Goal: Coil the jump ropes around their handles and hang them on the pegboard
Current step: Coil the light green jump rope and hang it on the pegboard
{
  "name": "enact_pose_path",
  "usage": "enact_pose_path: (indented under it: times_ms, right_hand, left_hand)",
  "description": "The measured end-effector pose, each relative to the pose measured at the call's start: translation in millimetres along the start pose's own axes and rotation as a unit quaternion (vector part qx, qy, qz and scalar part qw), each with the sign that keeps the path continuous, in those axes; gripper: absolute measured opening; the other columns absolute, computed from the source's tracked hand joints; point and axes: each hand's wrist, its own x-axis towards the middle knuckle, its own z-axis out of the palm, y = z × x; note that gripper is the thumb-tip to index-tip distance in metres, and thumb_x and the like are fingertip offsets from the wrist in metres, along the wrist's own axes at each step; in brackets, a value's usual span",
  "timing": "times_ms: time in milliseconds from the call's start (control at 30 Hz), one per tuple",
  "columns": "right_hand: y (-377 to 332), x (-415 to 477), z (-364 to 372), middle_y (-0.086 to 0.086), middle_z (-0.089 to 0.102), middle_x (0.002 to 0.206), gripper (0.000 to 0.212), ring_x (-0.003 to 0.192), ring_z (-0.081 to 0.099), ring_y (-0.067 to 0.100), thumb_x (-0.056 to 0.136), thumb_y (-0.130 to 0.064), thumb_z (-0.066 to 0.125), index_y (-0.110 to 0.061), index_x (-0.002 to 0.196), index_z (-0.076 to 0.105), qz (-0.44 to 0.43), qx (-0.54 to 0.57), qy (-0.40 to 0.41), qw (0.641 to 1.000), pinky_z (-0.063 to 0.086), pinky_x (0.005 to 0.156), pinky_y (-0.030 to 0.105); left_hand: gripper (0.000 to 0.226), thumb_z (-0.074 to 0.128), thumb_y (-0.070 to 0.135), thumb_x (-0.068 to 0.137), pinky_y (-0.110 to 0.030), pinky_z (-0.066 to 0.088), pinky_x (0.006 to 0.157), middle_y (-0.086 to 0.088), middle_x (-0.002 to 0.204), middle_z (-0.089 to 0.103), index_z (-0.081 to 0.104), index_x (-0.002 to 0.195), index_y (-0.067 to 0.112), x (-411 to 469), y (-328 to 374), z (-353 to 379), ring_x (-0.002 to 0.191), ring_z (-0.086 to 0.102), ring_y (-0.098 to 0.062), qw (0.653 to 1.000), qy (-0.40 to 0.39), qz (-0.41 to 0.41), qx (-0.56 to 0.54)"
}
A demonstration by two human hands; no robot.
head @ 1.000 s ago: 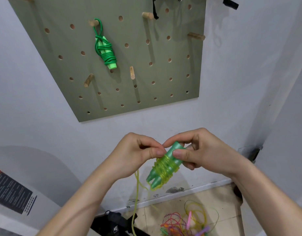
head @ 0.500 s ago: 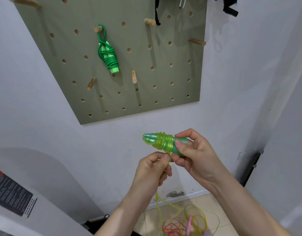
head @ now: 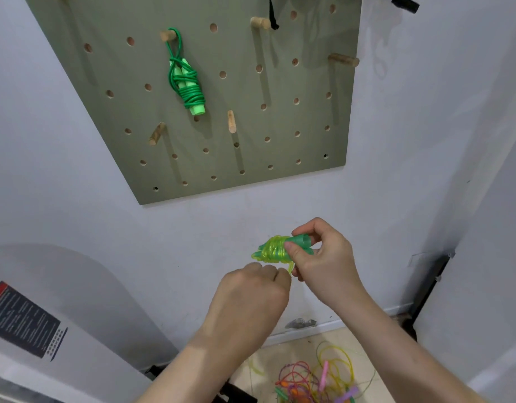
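Head view: we see the right grip (head: 323,263) pinching the green handles (head: 302,242) below the pegboard (head: 280,126), their tips now pointing left rather than down as a second ago. The left grip (head: 251,298) has dropped beneath the bundle, curled round the yellow rope (head: 272,250) and drawing another turn tight. We judge the coil well advanced but unfinished. One green bundle (head: 185,82) already hangs on a peg.

- Right hand (head: 323,257) pinches green handles (head: 299,242), yellow rope (head: 272,248) coiled around them
- Left hand (head: 251,292) grips the rope's loose strand just below
- Coiled green jump rope (head: 187,82) hangs from a pegboard (head: 294,126) peg
- Tangled ropes (head: 318,376) lie on the floor
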Motion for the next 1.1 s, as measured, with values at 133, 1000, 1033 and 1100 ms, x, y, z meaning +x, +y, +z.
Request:
enact_pose_path:
  times_ms: [133, 1000, 1033, 1100]
  right_hand:
    - [-2, 0, -3, -0.007, 0.059, 0.085, 0.012, 0.079, 0.054, 0.006, 0.08, -0.019, 0.074, -0.027, 0.086, 0.067, -0.081, -0.121, -0.042, 0.988, 0.046, 0.069, 0.026]
    - [-15, 12, -9, 0.007, 0.05, 0.076, 0.003, 0.044, 0.044, 0.015, 0.089, -0.004, 0.061, -0.005, 0.091, 0.06, 0.099, 0.33, -0.054, 0.937, 0.04, 0.044, 0.021]
    - [-11, 14, -8, 0.005, 0.051, 0.079, 0.003, 0.044, 0.046, 0.014, 0.091, -0.004, 0.061, -0.006, 0.092, 0.06, 0.1, 0.297, -0.033, 0.949, 0.041, 0.045, 0.021]
    - [-4, 16, -5, 0.003, 0.054, 0.084, 0.004, 0.044, 0.048, 0.014, 0.09, -0.005, 0.063, -0.007, 0.093, 0.061, 0.095, 0.225, -0.009, 0.97, 0.044, 0.047, 0.021]
  left_hand:
    - [0.015, 0.07, 0.036, 0.077, -0.023, 0.041, 0.041, 0.005, 0.057, 0.058, 0.067, 0.069, 0.024, 12, -29, -2, 0.05, 0.057, -0.02, 0.987, 0.075, 0.001, -0.145]
    - [0.022, 0.055, 0.01, 0.094, -0.018, 0.03, 0.045, -0.003, 0.065, 0.064, 0.072, 0.081, 0.014, 32, 2, 20, 0.044, 0.036, -0.01, 0.613, -0.005, -0.286, -0.736]
    - [0.02, 0.054, 0.014, 0.095, -0.018, 0.032, 0.047, 0.002, 0.064, 0.064, 0.072, 0.086, 0.017, 30, 6, 21, 0.045, 0.039, -0.008, 0.67, 0.002, -0.274, -0.69]
    - [0.015, 0.053, 0.028, 0.095, -0.022, 0.037, 0.053, 0.005, 0.065, 0.064, 0.067, 0.09, 0.026, 25, 8, 22, 0.052, 0.051, -0.007, 0.816, 0.011, -0.223, -0.532]
